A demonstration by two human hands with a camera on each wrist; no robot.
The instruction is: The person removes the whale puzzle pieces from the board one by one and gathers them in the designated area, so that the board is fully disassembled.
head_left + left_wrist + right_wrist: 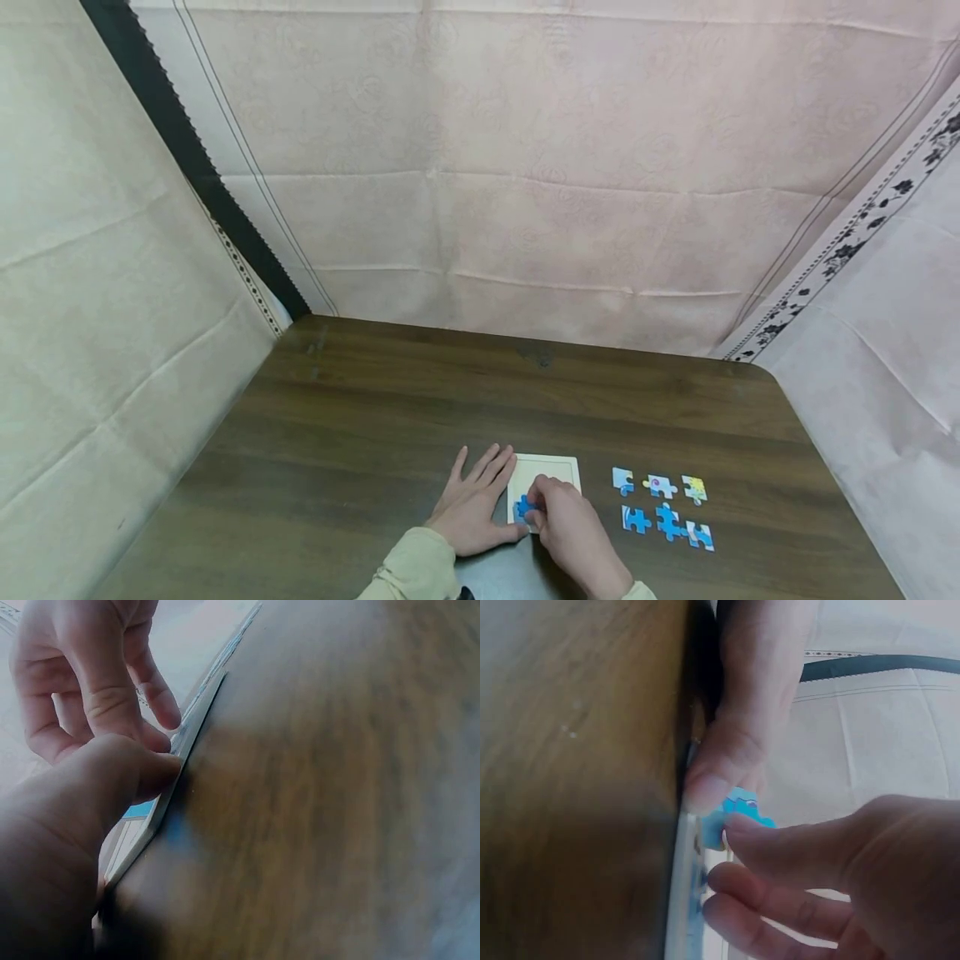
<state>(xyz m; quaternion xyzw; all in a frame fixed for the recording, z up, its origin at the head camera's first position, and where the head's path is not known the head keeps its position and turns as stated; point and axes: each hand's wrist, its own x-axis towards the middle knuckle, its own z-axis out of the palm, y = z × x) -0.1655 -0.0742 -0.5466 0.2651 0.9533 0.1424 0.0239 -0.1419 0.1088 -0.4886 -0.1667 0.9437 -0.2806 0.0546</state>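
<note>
A pale puzzle tray (pixel 543 467) lies flat on the table, with a raised border. My left hand (pixel 474 505) rests along its left side, fingers spread and straight, thumb at the front edge. In the right wrist view, the left thumb (pixel 712 787) presses the tray's rim. My right hand (pixel 570 525) reaches over the tray's front part and pinches a blue puzzle piece (pixel 523 506) at the front left corner. That piece also shows beside the right thumb (pixel 750 834) in the right wrist view. The right fingers hide part of the tray.
Several loose puzzle pieces lie in two rows right of the tray, among them a yellow and white piece (pixel 694 488) and a blue piece (pixel 667 522). A grey sheet-like surface (pixel 498 575) is in front of the tray. Pale cloth (pixel 525 208) hangs around the brown table (pixel 375 400).
</note>
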